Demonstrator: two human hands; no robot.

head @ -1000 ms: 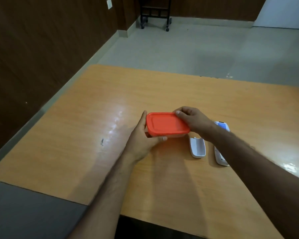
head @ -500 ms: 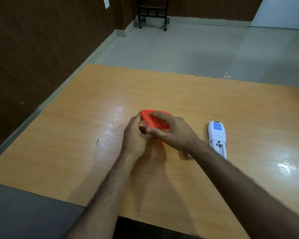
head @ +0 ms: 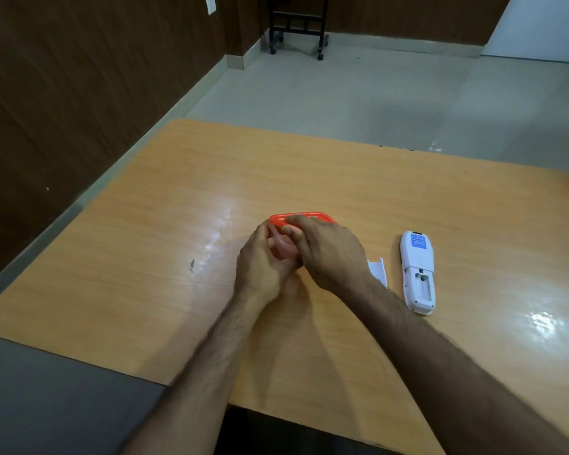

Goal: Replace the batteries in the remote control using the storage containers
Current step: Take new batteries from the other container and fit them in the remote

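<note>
While both hands [head: 309, 254] clutch orange container [head: 309, 217], remote [head: 418, 270] lies lengthwise, label end away.

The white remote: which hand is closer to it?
Right. The right hand grips the orange container just beside the remote; the left hand holds the container's far side.

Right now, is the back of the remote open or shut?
Open. The remote lies face down with its battery slot bare, and its white cover lies beside it on the table.
</note>
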